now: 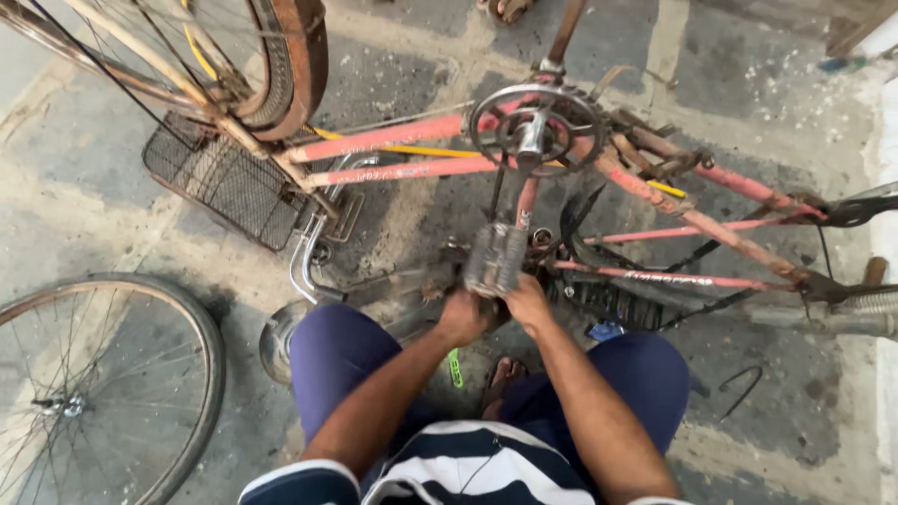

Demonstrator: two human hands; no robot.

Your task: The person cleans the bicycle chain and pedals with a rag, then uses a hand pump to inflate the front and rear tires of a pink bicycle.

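Note:
An old pink bicycle frame (393, 138) lies upside down on the ground, its chainring (535, 122) and crank facing up. A worn grey pedal (496, 257) hangs on the crank arm toward me. My left hand (465, 316) is closed just below the pedal's near end, touching it. My right hand (528, 304) is closed beside it at the pedal's lower right corner. Whether either hand holds a tool is hidden by the fingers. My knees in dark blue trousers flank both arms.
A loose spoked wheel (94, 393) lies at the lower left. A black wire basket (220, 178) hangs from the frame at left, by a rusty-rimmed wheel (290, 65). Chrome handlebars (309, 252) rest on the concrete. Another person's sandalled foot (505, 7) shows at the top.

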